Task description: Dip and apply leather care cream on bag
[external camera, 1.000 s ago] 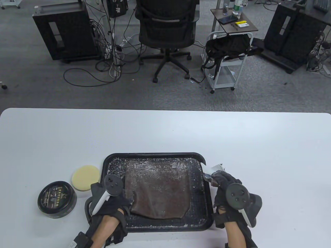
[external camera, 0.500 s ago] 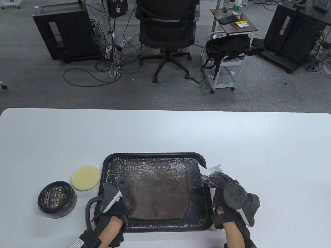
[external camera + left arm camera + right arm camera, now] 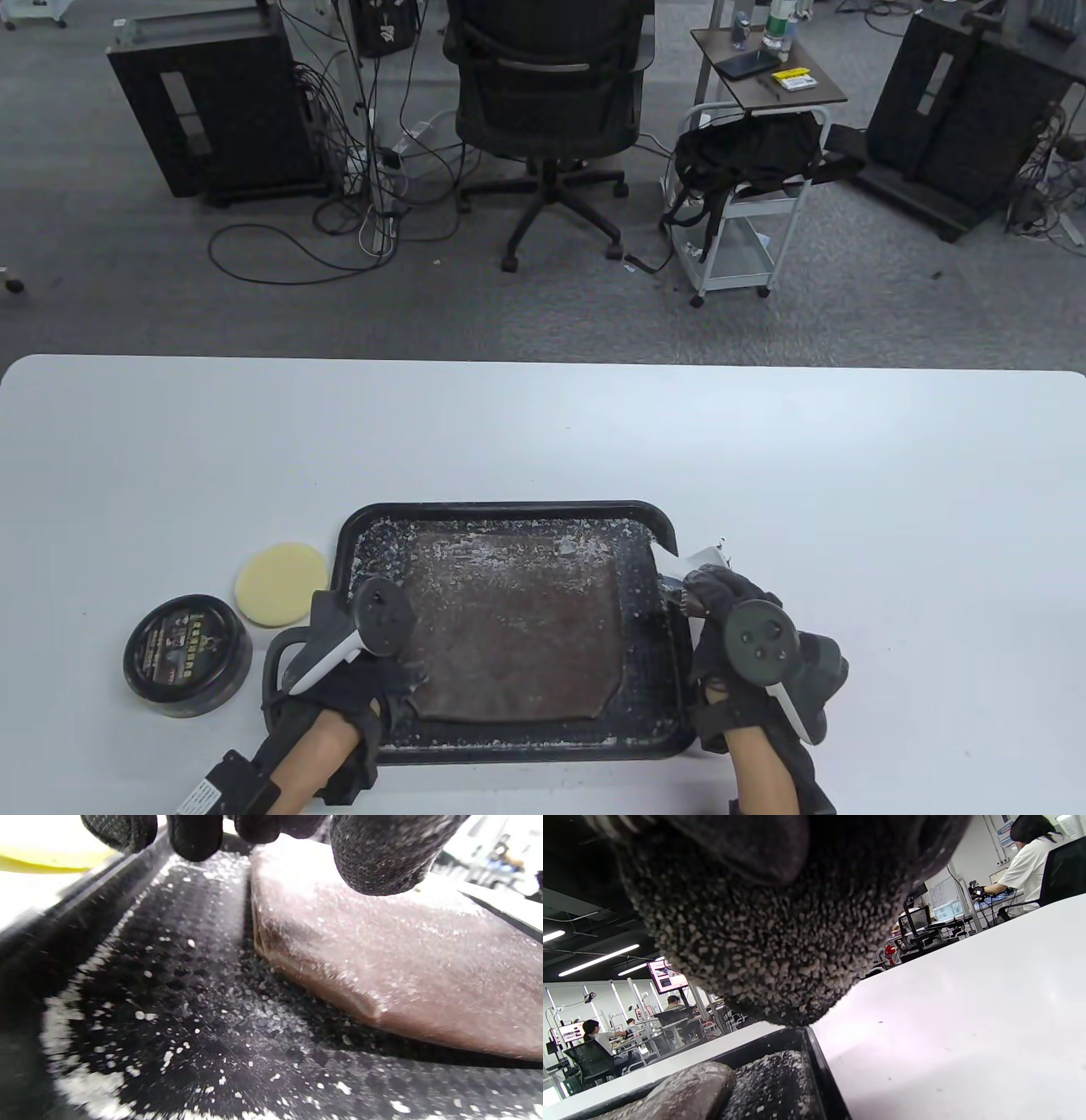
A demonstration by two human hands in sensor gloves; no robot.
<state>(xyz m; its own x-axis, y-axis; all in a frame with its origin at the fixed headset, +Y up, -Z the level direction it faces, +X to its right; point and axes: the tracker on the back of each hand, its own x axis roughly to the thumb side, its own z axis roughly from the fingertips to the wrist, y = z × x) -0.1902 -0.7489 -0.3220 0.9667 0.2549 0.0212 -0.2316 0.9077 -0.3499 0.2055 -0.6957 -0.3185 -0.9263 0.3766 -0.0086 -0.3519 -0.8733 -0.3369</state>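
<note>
A brown leather bag point(image 3: 517, 628) lies flat in a black tray point(image 3: 509, 509), speckled with white cream flecks. My left hand point(image 3: 373, 679) hovers at the tray's near left corner. Its fingertips point(image 3: 382, 861) hang just above the bag's edge point(image 3: 403, 963) and hold nothing. My right hand point(image 3: 717, 594) sits at the tray's right rim and pinches a small white piece point(image 3: 704, 559). In the right wrist view the glove point(image 3: 780, 942) fills most of the frame above the tray rim point(image 3: 823, 1069). The closed cream tin point(image 3: 187, 654) stands left of the tray.
A round yellow sponge pad point(image 3: 282, 584) lies between the tin and the tray. White table point(image 3: 543, 433) stretches beyond the tray and to the right. Past the far edge are an office chair point(image 3: 543, 93), a cart and cables on the floor.
My left hand let go of the bag's near left corner, which it had lifted, and drew back left to the tray's corner. The bag now lies flat. My right hand barely moved.
</note>
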